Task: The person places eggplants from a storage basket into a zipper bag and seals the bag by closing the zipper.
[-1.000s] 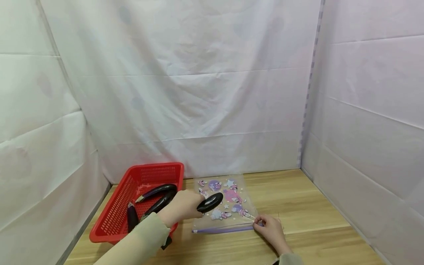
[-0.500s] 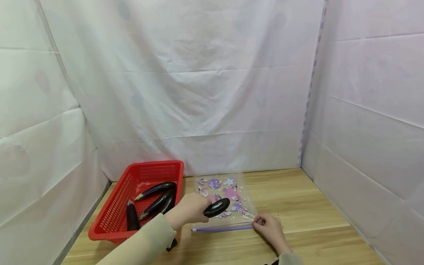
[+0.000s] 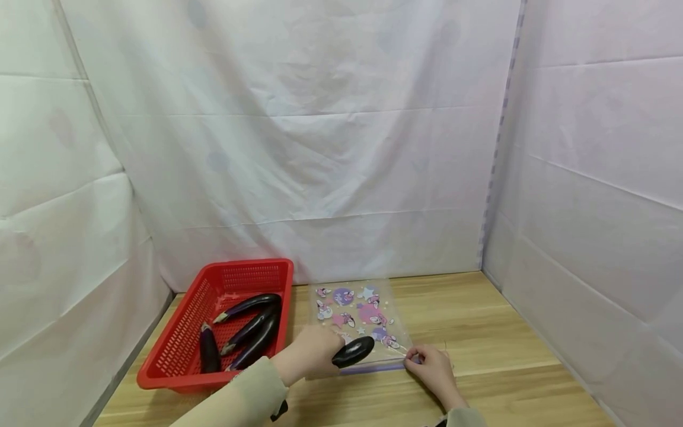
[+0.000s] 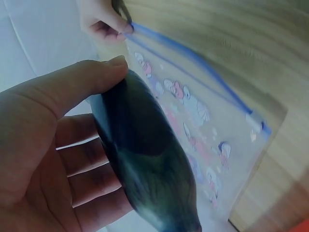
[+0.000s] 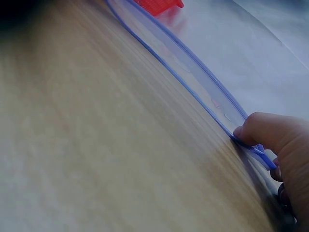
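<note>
My left hand grips a dark, glossy eggplant over the near part of a clear zip bag. In the left wrist view, the thumb lies along the top of the eggplant and the fingers curl beneath it. The bag is flat on the table, printed with pink and purple cartoon figures. Its purple zip edge faces me, and the right wrist view shows its mouth parted. My right hand pinches the right end of that edge between thumb and fingers. A white slider sits at the other end.
A red plastic basket stands on the left, with several eggplants inside. The wooden table extends to the right of the bag. White cloth hangs behind and on both sides.
My left hand has carried the eggplant right and slightly toward me, from over the bag's middle to near its mouth. The right hand keeps its pinch in about the same place.
</note>
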Demonstrator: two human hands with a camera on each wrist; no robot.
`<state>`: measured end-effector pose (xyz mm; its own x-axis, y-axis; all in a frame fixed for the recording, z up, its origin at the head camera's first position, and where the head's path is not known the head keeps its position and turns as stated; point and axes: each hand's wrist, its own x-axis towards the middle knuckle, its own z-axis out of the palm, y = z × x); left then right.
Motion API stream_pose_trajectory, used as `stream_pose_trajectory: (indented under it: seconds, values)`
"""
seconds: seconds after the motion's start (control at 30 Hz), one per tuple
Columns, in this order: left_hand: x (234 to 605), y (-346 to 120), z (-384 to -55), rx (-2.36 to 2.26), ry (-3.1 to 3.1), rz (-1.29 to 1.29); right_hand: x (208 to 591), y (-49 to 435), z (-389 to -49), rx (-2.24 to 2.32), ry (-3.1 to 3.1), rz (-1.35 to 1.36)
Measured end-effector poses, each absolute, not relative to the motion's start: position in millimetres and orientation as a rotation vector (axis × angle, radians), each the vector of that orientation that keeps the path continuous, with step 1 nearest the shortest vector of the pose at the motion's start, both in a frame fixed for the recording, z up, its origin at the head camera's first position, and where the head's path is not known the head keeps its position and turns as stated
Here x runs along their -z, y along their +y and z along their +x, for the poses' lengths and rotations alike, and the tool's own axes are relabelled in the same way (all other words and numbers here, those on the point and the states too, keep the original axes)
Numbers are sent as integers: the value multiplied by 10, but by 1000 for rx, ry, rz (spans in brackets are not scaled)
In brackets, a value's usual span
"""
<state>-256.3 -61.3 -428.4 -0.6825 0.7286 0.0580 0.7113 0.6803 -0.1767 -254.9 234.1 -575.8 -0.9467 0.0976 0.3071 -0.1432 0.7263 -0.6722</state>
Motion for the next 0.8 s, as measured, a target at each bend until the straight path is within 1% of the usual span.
stream_pose_trajectory:
  seconds: [0.43,0.8]
  values:
    - [4493,-451,-2434,-195,-2732,-1261,5807,2347,-2570,-1038,-2592,63]
    - [4659,-344,-2472,-100,-2810,-1295,5806,2349,-2577,-1017,-2593,55]
